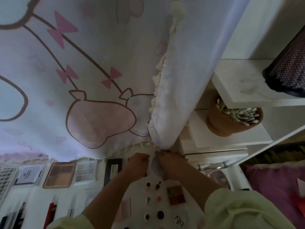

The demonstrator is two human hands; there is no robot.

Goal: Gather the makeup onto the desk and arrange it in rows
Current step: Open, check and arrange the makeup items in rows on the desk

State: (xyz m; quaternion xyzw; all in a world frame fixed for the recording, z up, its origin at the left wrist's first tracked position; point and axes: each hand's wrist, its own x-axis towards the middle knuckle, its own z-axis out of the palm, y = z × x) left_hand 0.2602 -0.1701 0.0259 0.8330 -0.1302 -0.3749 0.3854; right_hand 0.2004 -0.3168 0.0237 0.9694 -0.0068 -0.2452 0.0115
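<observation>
My right hand (170,164) reaches up at the desk's far edge, and its fingertips pinch the gathered bottom of the white cartoon-print curtain (163,113). My left hand (138,162) is beside it with curled fingers; what it grips is hidden. A pale round disc (154,165) shows between the two hands. Below them on the white desk (137,195) lie small round pots (148,185), a brown square palette (175,195) and a white lettered item (179,220). Flat palettes (59,174) stand in a row at the back left.
The curtain hangs over most of the view. White shelves on the right carry a brown cup of cotton swabs (231,119) and a dark studded container (287,68). A red tube (52,212) lies at the lower left. Purple fabric (272,180) sits at the far right.
</observation>
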